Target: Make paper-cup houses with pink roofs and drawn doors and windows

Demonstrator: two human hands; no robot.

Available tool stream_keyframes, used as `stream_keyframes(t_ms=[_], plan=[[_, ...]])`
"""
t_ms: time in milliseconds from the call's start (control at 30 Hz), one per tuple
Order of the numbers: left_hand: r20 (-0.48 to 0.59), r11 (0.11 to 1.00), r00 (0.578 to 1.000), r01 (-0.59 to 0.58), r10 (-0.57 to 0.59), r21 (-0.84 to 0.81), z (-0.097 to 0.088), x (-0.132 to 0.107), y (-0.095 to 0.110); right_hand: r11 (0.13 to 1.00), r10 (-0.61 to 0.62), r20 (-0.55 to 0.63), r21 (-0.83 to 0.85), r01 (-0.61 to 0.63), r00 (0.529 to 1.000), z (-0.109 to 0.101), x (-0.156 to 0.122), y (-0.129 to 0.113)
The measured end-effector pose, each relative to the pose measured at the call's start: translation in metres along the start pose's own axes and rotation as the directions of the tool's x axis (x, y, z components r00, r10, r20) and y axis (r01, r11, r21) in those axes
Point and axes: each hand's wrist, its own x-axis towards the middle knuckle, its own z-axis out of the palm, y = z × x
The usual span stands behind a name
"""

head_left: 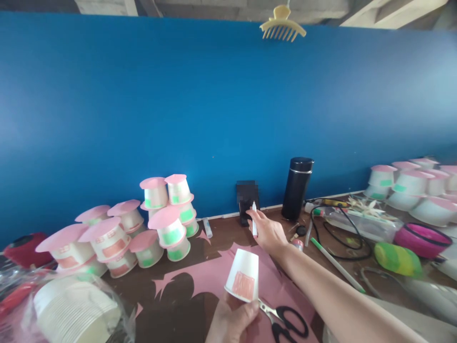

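Note:
My left hand [233, 317] is closed on the rim of an upside-down white paper cup [246, 262], which has a red coloured-in patch near its rim. Farther forward, my right hand [266, 228] pinches a white marker [254, 220], its tip pointing up. Beneath the cup lies cut pink paper [207, 276] with curved pieces taken out of it. Black-handled scissors [285, 319] rest on that paper, just right of my left hand. Behind the marker, a dark phone-like object [246, 195] leans against the blue wall.
Stacked cups with pink tops [167, 221] stand on the left. A bagged stack of cups [76, 307] is at front left. A black flask [298, 188], a black cable [333, 255], a green-ended stick [337, 264] and more cups [412, 183] occupy the right.

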Motion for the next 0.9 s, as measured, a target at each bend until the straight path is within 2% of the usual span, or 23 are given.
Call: stream_keyframes(t_ms=[167,900], plan=[[-0.030,0.999,0.999,-0.030,0.032,0.035,-0.002,0.001,-0.003,1.000,0.011,0.006,-0.011,-0.011,1.000,-0.001,0.000,0.002],[0.033,0.998,0.998,-0.044,0.045,-0.046,0.011,-0.008,0.005,1.000,0.024,0.019,-0.014,-0.023,1.000,0.001,0.000,0.009]])
